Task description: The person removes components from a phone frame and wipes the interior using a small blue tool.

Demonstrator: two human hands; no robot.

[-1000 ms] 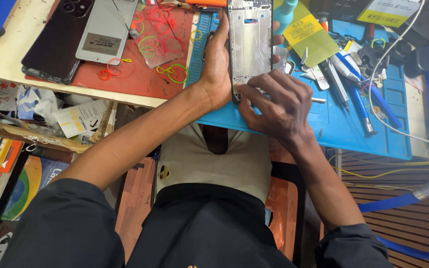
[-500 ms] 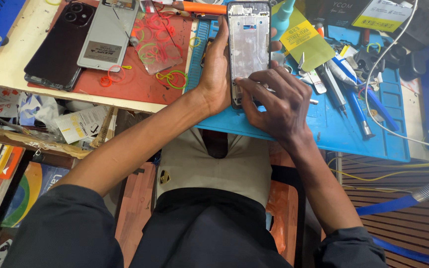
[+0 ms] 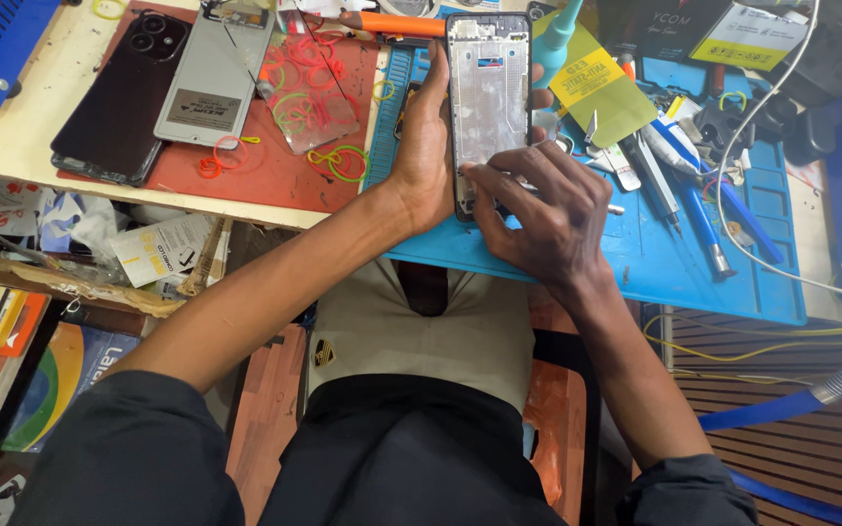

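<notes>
We grip phone frame (image 3: 488, 107) upright in left hand (image 3: 428, 146) over blue mat (image 3: 674, 263); right hand (image 3: 548, 209) fingers curled, pressing lower edge (tool unseen); next needs steady fingertip pressure

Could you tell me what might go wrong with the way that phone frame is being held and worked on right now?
The left hand holds the bare phone frame by one long edge while the right hand presses at its lower end, so it could flex or slip. Loose tools crowd the blue mat beside the right hand, and a nudge might scatter them.
</notes>
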